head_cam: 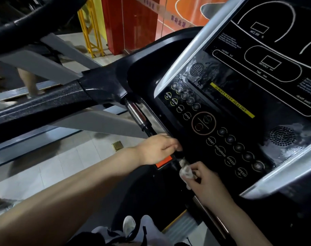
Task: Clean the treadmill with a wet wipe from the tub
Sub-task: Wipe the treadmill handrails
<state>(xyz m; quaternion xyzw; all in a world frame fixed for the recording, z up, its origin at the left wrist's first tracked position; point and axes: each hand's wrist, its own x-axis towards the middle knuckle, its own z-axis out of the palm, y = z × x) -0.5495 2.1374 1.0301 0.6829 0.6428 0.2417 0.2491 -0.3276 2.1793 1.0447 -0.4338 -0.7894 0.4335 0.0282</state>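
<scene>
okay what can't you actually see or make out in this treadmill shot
Head view only:
- Wipe tub: not in frame.
- Left hand fingertips: hidden at the console edge.
- Wet wipe: partly covered by the right hand.
- Small display text: too blurred to read.

Dim indoor light. The black console (239, 103) shows wet glare near its speaker grilles (197, 69), and its silver rim (183, 55) gleams. Wide-angle distortion bends lines toward the frame edges. The legs (29, 82) at the left are motion-blurred.

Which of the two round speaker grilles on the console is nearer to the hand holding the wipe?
The lower speaker grille; the upper grille sits farther from the right hand.
</scene>
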